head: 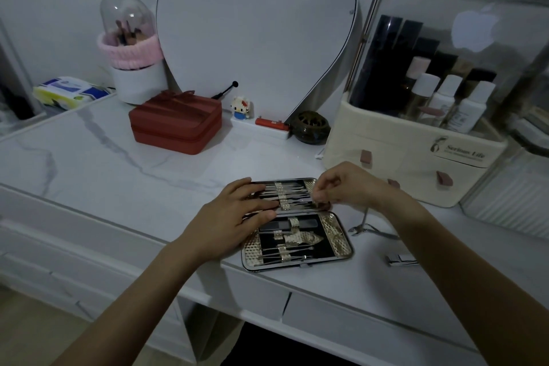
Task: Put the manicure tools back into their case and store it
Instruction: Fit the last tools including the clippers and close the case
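While hands (237, 217) cover case (341, 246), nippers (368, 227), clipper (401, 259) beside

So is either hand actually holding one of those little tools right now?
The right hand seems to pinch something small at the right end of the case's upper half; what exactly, I cannot tell. The left hand lies flat on the case, holding nothing.

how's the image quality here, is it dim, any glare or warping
Head view: dim, bluish light and soft grain; the wide lens bows the vanity table edge and the cosmetic organizer; pale glare on the organizer's clear lid; the hands over the manicure case are fairly sharp, the nail clipper at right slightly smeared.
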